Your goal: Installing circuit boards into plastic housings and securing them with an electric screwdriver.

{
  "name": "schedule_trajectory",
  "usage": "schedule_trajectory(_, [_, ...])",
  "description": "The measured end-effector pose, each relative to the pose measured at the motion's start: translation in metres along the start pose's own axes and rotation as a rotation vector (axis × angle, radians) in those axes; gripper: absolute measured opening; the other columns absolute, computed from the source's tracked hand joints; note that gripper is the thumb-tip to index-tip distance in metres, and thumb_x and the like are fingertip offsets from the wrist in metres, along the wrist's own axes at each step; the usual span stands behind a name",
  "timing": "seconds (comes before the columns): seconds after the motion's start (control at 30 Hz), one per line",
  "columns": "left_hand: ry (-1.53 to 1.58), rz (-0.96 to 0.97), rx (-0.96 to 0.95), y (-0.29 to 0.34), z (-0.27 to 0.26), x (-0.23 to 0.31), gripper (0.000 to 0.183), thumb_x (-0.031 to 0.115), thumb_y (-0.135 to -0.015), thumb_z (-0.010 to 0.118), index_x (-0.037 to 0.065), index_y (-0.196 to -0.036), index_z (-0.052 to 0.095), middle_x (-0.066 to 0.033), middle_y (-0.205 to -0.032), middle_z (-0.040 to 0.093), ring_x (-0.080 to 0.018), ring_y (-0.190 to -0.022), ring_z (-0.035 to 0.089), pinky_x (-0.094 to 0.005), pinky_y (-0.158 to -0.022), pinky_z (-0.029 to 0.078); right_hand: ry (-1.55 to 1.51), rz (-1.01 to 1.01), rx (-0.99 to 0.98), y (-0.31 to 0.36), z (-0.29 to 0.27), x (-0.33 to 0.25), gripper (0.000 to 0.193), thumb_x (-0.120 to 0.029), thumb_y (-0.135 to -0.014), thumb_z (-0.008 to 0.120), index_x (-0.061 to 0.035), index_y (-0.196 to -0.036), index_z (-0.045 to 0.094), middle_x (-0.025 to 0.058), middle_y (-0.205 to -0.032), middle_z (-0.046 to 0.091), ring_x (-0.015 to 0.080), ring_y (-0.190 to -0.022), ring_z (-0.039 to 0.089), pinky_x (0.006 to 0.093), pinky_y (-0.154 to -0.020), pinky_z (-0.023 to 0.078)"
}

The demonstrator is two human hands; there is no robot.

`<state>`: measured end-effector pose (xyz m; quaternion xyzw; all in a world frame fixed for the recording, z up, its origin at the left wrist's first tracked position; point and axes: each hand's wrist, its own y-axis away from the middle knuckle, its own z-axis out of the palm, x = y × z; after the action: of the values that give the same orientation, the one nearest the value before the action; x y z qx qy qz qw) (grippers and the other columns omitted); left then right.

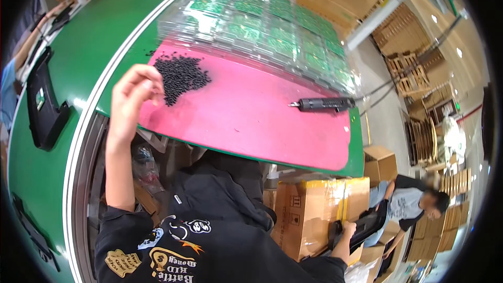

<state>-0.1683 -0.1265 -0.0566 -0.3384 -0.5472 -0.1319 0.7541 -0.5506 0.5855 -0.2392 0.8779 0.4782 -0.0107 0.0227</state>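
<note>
My left hand (137,94) hovers at the left end of the pink mat (251,120), its fingers curled together; whatever they may pinch is too small to make out. Right beside those fingertips lies a pile of small black parts (181,76). Low on the right, my right hand (345,233) is closed on the edge of a black plastic housing (371,225), held tilted beside a cardboard box (301,215). Toward the mat's right end rests a black electric screwdriver (322,105), its bit pointing left and its cord running off to the right.
Clear plastic trays of green circuit boards (262,26) are stacked behind the mat. On the green conveyor (120,15) at left lies another black housing (44,105) with a small board inside. A person (406,199) stands at right beyond the boxes; another person's arm (31,39) shows far left.
</note>
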Motion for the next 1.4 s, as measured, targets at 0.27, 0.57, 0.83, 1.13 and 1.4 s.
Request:
schedule_trajectory(0.27, [-0.126,-0.105,-0.121,0.008,0.037,-0.014,0.009,0.004,-0.095,0.053,0.002,-0.098,0.061,-0.0015,-0.084,0.061,-0.0065,-0.075,0.056,-0.0215,-0.066,0.043,-0.585,-0.637,0.101,0.088,-0.079,-0.042,0.034,-0.020,-0.099,0.054,0.0137,-0.101,0.057,0.0179,-0.085,0.064,0.0277,-0.077,0.057,0.0397,-0.075,0.047])
schedule_trajectory(0.57, [0.070,0.038,-0.346,0.002,0.079,-0.038,0.049,0.007,-0.091,0.059,0.000,-0.136,0.043,-0.0045,-0.079,0.059,-0.0119,-0.068,0.055,-0.0269,-0.061,0.044,-0.091,-1.547,0.117,0.190,-0.182,-0.129,0.019,0.006,-0.064,0.061,0.0011,-0.074,0.045,0.0158,-0.078,0.043,0.0351,-0.075,0.046,0.0431,-0.067,0.040])
schedule_trajectory(0.83, [-0.540,0.219,-0.284,0.000,0.038,-0.039,0.033,-0.003,-0.080,0.064,-0.002,-0.054,0.043,-0.0068,-0.050,0.039,-0.0175,-0.040,0.036,-0.0335,-0.041,0.026,-0.085,-1.852,-0.143,0.253,-0.230,-0.275,0.037,-0.029,-0.072,0.080,-0.0049,-0.083,0.053,0.0090,-0.081,0.052,0.0305,-0.077,0.052,0.0399,-0.071,0.043])
schedule_trajectory(1.13, [-0.376,0.137,-0.049,0.011,0.022,-0.046,0.033,-0.003,-0.087,0.059,-0.002,-0.055,0.053,-0.0045,-0.051,0.047,-0.0120,-0.044,0.042,-0.0288,-0.043,0.029,-0.391,-2.113,0.471,0.383,-0.216,-0.542,0.044,-0.017,-0.084,0.068,-0.0068,-0.122,0.050,0.0143,-0.108,0.056,0.0320,-0.104,0.055,0.0412,-0.087,0.045])
schedule_trajectory(1.4, [-0.311,0.180,-0.080,0.008,0.021,-0.047,0.034,-0.003,-0.088,0.057,-0.002,-0.055,0.053,-0.0051,-0.051,0.048,-0.0125,-0.043,0.044,-0.0293,-0.042,0.031,-0.252,-1.839,0.074,0.421,-0.169,-0.705,0.065,-0.022,-0.090,0.062,-0.0215,-0.149,0.033,0.0108,-0.142,0.049,0.0334,-0.131,0.043,0.0563,-0.107,0.030])
